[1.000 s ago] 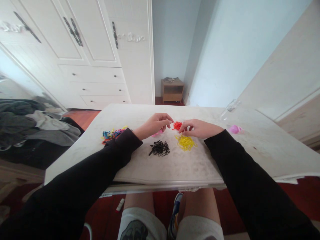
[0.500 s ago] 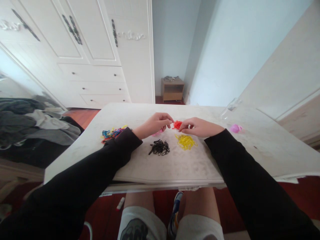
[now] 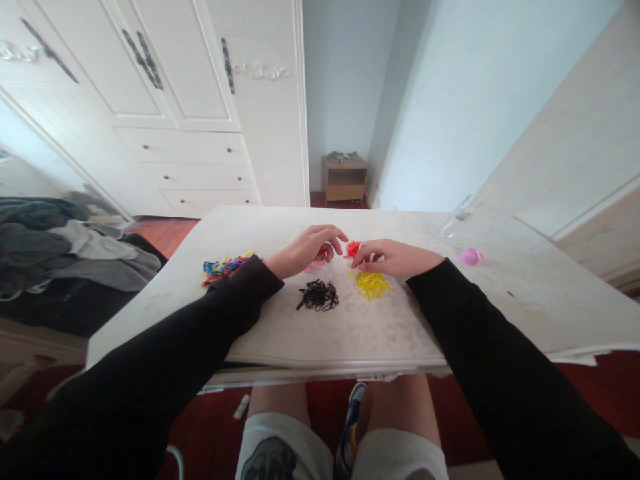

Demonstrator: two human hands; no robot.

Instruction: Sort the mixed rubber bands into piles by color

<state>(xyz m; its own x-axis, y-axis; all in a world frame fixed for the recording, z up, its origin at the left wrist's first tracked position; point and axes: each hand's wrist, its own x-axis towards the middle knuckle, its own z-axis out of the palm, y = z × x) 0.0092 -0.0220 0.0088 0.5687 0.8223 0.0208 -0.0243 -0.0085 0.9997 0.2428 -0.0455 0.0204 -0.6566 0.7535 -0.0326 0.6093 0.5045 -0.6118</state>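
My left hand [image 3: 311, 251] hovers over the table with its index finger stretched out and the other fingers loosely bent; I see nothing in it. Under it, partly covered, lies a pile of pink rubber bands [image 3: 316, 265]. My right hand [image 3: 389, 257] is closed, fingertips together between a red rubber-band pile [image 3: 353, 249] and a yellow rubber-band pile [image 3: 371, 285]; whatever it pinches is too small to make out. Nearer to me is a pile of black rubber bands [image 3: 319, 295]. Mixed-colour rubber bands [image 3: 225, 267] lie beside my left sleeve.
The white table [image 3: 330, 340] carries a pink-purple object [image 3: 471, 256] and a clear plastic bag or wrapper [image 3: 460, 217] on the right. Clothes [image 3: 95, 247] are heaped at the left. A white wardrobe [image 3: 200, 67] and a small wooden cabinet [image 3: 345, 180] stand beyond.
My right hand has shifted slightly left and toward me, from the red pile to the edge of the yellow one. My left fingers have lifted and spread a little.
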